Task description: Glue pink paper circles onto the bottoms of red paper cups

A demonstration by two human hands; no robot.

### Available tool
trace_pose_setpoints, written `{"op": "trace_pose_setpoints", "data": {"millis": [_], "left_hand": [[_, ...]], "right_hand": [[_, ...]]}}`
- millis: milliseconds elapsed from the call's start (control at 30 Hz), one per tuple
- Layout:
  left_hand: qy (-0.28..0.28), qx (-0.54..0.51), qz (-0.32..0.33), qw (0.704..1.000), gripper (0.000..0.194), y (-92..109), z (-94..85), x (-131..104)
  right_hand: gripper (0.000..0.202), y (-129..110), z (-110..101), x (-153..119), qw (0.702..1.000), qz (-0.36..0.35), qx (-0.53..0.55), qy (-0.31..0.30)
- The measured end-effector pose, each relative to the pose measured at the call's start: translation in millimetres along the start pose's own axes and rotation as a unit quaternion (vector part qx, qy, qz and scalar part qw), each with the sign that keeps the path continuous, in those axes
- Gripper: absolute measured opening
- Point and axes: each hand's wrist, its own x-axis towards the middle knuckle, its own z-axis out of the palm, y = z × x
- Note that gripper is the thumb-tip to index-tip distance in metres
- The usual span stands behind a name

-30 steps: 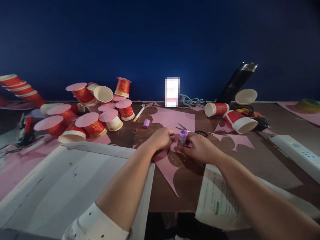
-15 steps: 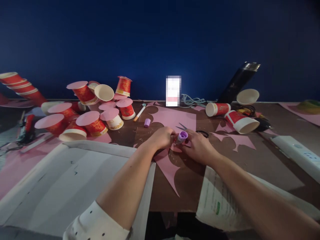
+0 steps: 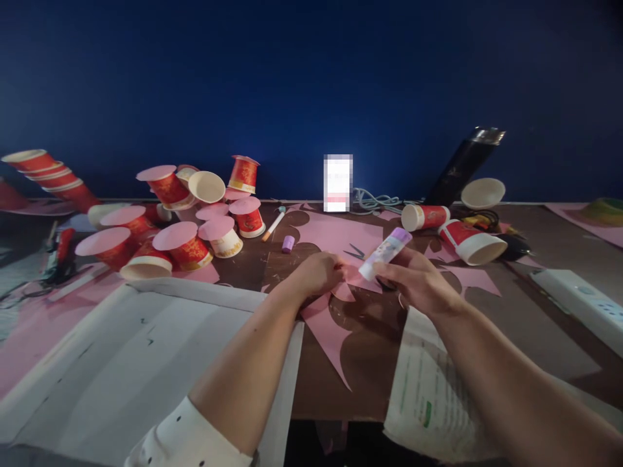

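Count the clock from the white and purple plastic glue stick [image 3: 386, 253]. The right hand [image 3: 421, 279] holds it between thumb and fingers, with its purple end tipped up between 1 and 2. At 8 o'clock, the left hand [image 3: 318, 275] bends its fingers beside a small cut pink paper piece [image 3: 343, 293]; I can't tell if it pinches anything. A small round purple plastic cap [image 3: 288, 244] lies at 9. Open grey metal scissor blades [image 3: 360, 258] lie near, also at 9. A red paper cup [image 3: 243, 175] is at 10.
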Motion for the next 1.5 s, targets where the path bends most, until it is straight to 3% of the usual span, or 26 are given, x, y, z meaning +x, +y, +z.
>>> {"op": "trace_pose_setpoints", "data": {"millis": [67,167,233,333,467,600,700,800,967,1100,1267,1500], "left_hand": [[0.037,-0.018,0.010,0.999,0.027,3.3,-3.8,-0.6],[0.176,0.029,-0.066,0.982,0.036,2.1,-13.2,0.1],[0.285,0.113,-0.144,0.941,0.037,-4.9,-19.8,0.4],[0.360,0.216,-0.198,0.885,0.032,-21.1,-25.6,-0.6],[0.328,0.264,-0.280,0.863,0.048,-39.6,-25.7,-3.1],[0.258,0.242,-0.313,0.882,0.033,-47.7,-26.6,-4.2],[0.274,0.187,-0.248,0.910,0.026,-45.6,-27.1,-2.0],[0.280,0.096,-0.120,0.948,0.026,-34.9,-22.4,3.0],[0.210,0.029,0.018,0.977,0.025,-10.2,-6.3,7.3],[0.181,0.032,0.060,0.981,0.023,-1.2,1.0,4.6],[0.184,0.053,0.094,0.977,0.023,-1.7,2.5,3.3],[0.179,0.049,0.093,0.978,0.020,4.2,2.3,2.7]], "right_hand": [[0.028,3.7,-0.8,1.6,0.999,0.006,0.024,0.024],[0.030,7.5,0.8,3.3,0.999,0.010,0.022,0.032],[0.030,8.4,2.0,3.7,0.999,0.006,0.029,0.031],[0.027,8.6,2.8,3.3,0.998,-0.008,0.056,0.028],[0.025,7.9,3.5,2.0,0.997,-0.021,0.069,0.023],[0.029,4.7,6.4,1.1,0.998,-0.006,0.057,0.020],[0.031,3.2,8.6,1.9,0.998,-0.008,0.048,0.034],[0.035,5.3,9.2,4.6,0.996,-0.025,0.061,0.068],[0.040,12.0,7.4,9.1,0.987,-0.061,0.064,0.131],[0.040,11.4,7.4,8.8,0.986,-0.069,0.014,0.151],[0.039,9.8,8.8,7.9,0.986,-0.081,-0.017,0.147],[0.036,10.7,10.0,8.1,0.982,-0.090,-0.047,0.157]]}}
